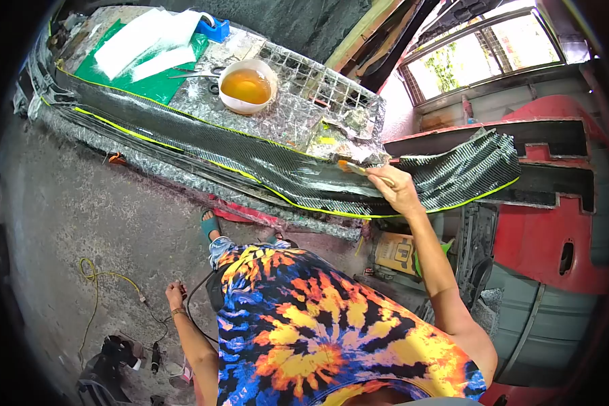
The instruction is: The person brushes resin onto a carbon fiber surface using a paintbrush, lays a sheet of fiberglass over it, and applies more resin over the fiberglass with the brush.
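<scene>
My right hand (398, 189) is closed round the handle of a brush (353, 167). The brush's orange-tinted tip is at a long strip of black woven fabric (291, 177) with yellow-green edging, lying along the front of the worktable. The strip's right end spreads out in loose folds. My left hand (176, 294) hangs low at my side, away from the table, with its fingers curled and nothing visible in them. A white bowl (247, 86) of amber liquid stands on the table behind the strip, beside a pair of scissors (199, 73).
White cloth (145, 44) lies on a green sheet (88, 71) near a blue tape dispenser (213, 28). Red panels (538, 240) stand at the right. A yellow cord (96, 291) runs over the floor (68, 210). A cardboard box (394, 253) sits below the strip.
</scene>
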Action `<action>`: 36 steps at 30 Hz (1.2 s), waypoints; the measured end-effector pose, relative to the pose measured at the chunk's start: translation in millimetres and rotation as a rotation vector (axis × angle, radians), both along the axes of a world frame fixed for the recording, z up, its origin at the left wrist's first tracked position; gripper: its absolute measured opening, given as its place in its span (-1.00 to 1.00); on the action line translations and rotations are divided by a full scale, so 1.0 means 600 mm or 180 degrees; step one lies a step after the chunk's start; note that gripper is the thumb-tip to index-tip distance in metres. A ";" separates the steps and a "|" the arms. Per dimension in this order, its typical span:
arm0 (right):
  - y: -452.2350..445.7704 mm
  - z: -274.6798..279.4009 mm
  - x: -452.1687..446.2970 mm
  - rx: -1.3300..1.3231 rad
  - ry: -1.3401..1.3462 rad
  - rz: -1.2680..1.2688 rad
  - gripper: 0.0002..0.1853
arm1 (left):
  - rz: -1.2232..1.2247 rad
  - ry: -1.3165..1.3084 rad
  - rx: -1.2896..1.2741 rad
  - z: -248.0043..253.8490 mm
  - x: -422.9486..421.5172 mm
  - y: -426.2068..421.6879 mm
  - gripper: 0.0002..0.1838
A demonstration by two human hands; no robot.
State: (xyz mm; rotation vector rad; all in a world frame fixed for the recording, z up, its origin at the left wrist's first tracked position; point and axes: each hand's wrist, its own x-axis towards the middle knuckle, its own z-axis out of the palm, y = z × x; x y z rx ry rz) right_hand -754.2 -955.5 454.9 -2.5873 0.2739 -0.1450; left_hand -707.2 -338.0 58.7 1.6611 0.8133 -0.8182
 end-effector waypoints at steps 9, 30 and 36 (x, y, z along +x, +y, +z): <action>0.015 0.017 0.090 -0.1223 0.1637 0.1210 -0.75 | 0.0027 0.0061 0.0037 0.009 0.003 -0.003 -0.79; -0.015 0.039 0.076 0.0791 0.0499 -0.0644 -0.84 | 0.0042 0.0047 0.0097 0.022 0.004 -0.015 -0.78; -0.013 -0.003 0.087 0.1420 0.0708 -0.0454 -0.83 | 0.0039 -0.0002 0.0233 0.039 0.029 -0.019 -0.76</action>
